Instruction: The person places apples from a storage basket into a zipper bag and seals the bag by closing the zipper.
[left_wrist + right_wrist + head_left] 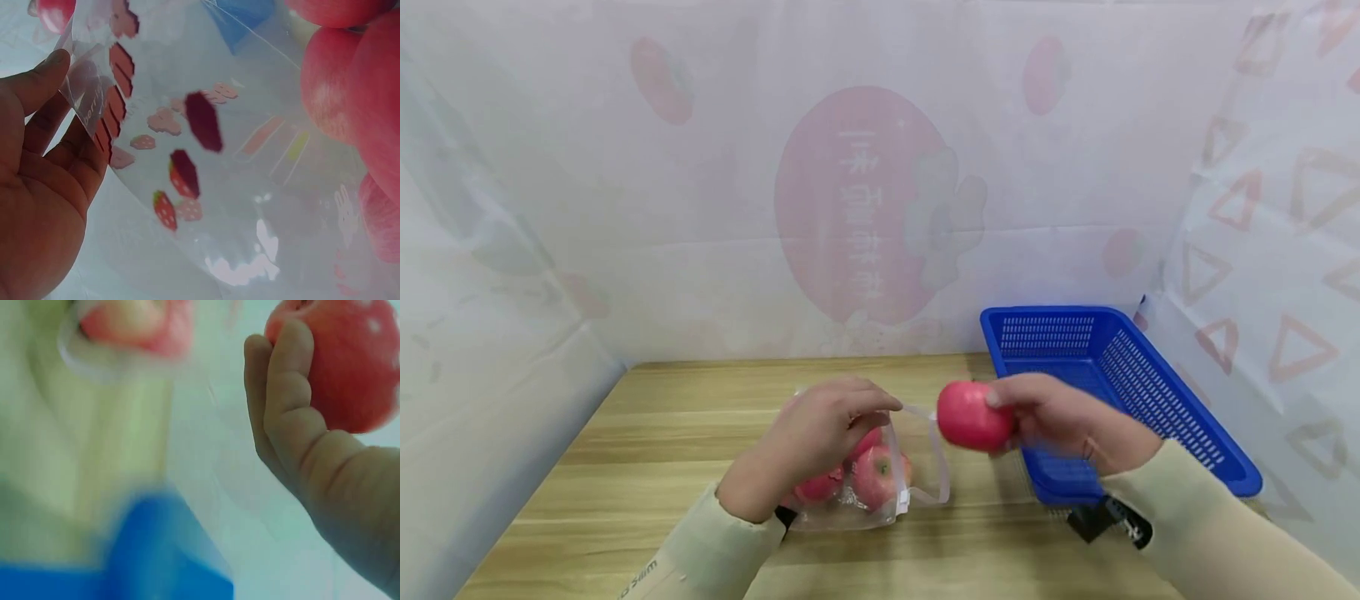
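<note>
I am holding a red apple (972, 417) in my right hand (1060, 421), above the bench (647, 433) and just beside the near left corner of the blue basket (1157, 400). My fingers (284, 387) are curling round the apple's right side, with the thumb lying over its top toward me, so the fruit is sticking out to the left of my fingertips and is clear of both the bench and the basket. In the right wrist view the apple is sitting high against the fingertips, its stem dimple showing at the top, and most of its rounded face is bare of my hand. My left hand (820, 437) is resting over a clear plastic bag (880, 492) lying on the bench, and I am pinching the bag's upper edge between thumb and fingers (44, 81), keeping its mouth lifted toward the right. In the left wrist view the film, printed with small strawberries, is running up along my thumb and palm. Inside the bag several more apples (868, 475) are lying together, partly under my left hand, pressing against the film. The held apple is hanging just to the right of the bag's mouth, near it but not touching, between the bag and the basket.
</note>
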Demonstrator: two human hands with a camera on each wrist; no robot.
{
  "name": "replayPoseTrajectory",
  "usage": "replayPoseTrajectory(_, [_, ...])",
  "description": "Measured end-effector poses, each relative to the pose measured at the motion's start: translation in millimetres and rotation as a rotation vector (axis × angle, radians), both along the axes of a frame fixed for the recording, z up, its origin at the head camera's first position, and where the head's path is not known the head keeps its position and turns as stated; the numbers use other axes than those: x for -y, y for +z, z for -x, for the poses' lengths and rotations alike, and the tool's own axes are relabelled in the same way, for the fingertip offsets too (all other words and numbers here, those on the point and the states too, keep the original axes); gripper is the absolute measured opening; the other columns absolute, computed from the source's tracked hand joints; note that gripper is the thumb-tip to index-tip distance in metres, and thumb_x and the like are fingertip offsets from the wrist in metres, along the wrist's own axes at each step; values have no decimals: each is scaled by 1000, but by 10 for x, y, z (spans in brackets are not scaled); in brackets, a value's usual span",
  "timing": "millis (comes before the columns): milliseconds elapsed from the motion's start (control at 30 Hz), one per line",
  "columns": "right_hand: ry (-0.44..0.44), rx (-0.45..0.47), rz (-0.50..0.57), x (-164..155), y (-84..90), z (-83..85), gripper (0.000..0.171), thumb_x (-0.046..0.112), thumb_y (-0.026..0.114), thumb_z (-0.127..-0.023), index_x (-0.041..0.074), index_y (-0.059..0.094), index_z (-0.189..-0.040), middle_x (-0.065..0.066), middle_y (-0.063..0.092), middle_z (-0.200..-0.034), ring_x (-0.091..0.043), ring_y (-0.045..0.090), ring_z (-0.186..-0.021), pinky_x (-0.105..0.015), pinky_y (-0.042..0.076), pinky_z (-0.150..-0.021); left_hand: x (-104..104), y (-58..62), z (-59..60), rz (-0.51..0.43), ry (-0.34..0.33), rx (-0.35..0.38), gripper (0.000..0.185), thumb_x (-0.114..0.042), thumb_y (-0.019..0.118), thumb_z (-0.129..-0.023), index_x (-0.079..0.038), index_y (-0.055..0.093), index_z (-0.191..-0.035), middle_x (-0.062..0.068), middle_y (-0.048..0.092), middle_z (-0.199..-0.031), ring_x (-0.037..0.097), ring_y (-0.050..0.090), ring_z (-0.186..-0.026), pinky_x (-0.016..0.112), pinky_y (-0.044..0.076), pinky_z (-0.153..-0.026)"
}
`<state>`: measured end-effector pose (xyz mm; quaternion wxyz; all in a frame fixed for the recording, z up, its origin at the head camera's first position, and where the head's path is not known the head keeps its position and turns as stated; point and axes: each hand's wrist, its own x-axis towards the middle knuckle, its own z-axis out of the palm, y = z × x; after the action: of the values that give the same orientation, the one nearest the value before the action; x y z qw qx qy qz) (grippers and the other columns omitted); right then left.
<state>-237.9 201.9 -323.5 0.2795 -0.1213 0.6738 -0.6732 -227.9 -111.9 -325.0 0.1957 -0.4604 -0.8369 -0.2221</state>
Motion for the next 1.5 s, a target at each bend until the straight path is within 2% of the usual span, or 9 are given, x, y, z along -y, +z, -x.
replayPoseTrajectory(100, [2, 65, 26, 166, -93, -157, 49, 24, 58, -93, -9, 54, -128, -22, 62, -115, -33, 64, -93, -44, 56, -80, 0, -6, 6, -1, 3, 2, 25, -3, 75, -88, -12, 75, -111, -6, 71, -107, 13, 66, -99, 32, 54, -87])
replayPoseTrajectory(233, [-48, 140, 56, 334, -218, -257, 51, 26, 57, -94, -8, 52, -131, -23, 58, -120, -34, 63, -95, -44, 56, -82, 4, -5, 2, -6, 4, 14, 25, -3, 75, -88, -11, 75, -111, -6, 71, -107, 13, 66, -100, 33, 54, -87])
replayPoseTrajectory(400, [-110, 199, 65, 492, -362, -262, 58, 29, 59, -94, -7, 44, -136, -24, 49, -129, -38, 58, -102, -49, 55, -84, 8, 4, -9, -5, 13, 39, 25, -3, 75, -88, -12, 75, -111, -6, 70, -107, 12, 65, -99, 31, 54, -87])
replayPoseTrajectory(533, [-124, 224, 81, 563, -445, -233, 59, 30, 60, -93, -8, 42, -136, -25, 48, -128, -39, 57, -101, -48, 55, -82, 2, 0, -18, 0, 23, 56, 24, -5, 75, -89, -14, 76, -111, -8, 70, -106, 10, 65, -99, 30, 53, -87])
replayPoseTrajectory(667, [-131, 228, 93, 604, -474, -216, 61, 31, 61, -94, -7, 42, -137, -25, 48, -129, -38, 57, -102, -47, 55, -83, -12, -2, -28, 4, 28, 60, 24, -7, 76, -89, -16, 76, -112, -8, 70, -107, 10, 65, -100, 30, 54, -87])
replayPoseTrajectory(933, [-169, 233, 164, 745, -478, -222, 67, 32, 66, -95, -10, 40, -141, -28, 45, -134, -39, 58, -110, -50, 51, -92, -20, 8, -36, -16, 36, 70, 24, -9, 77, -88, -17, 76, -111, -11, 70, -106, 8, 65, -100, 30, 54, -87])
replayPoseTrajectory(1200, [-163, 197, 240, 879, -491, -251, 57, 25, 64, -97, -9, 46, -139, -25, 52, -130, -35, 62, -109, -48, 49, -96, -15, 7, -38, -47, 28, 77, 24, -6, 76, -89, -16, 76, -110, -9, 71, -104, 9, 65, -99, 32, 54, -86])
replayPoseTrajectory(1333, [-129, 187, 278, 948, -474, -268, 51, 18, 58, -99, -9, 41, -139, -24, 53, -132, -36, 59, -115, -47, 47, -100, -2, 10, -33, -58, 23, 49, 24, -2, 76, -88, -13, 76, -109, -5, 71, -103, 13, 67, -98, 34, 55, -85])
replayPoseTrajectory(1500, [-51, 140, 282, 1069, -449, -303, 49, 12, 51, -99, -9, 35, -141, -20, 55, -131, -29, 56, -119, -42, 45, -101, 7, 11, -18, -65, 2, 27, 23, -2, 76, -88, -13, 76, -108, -4, 72, -103, 13, 67, -97, 33, 55, -84])
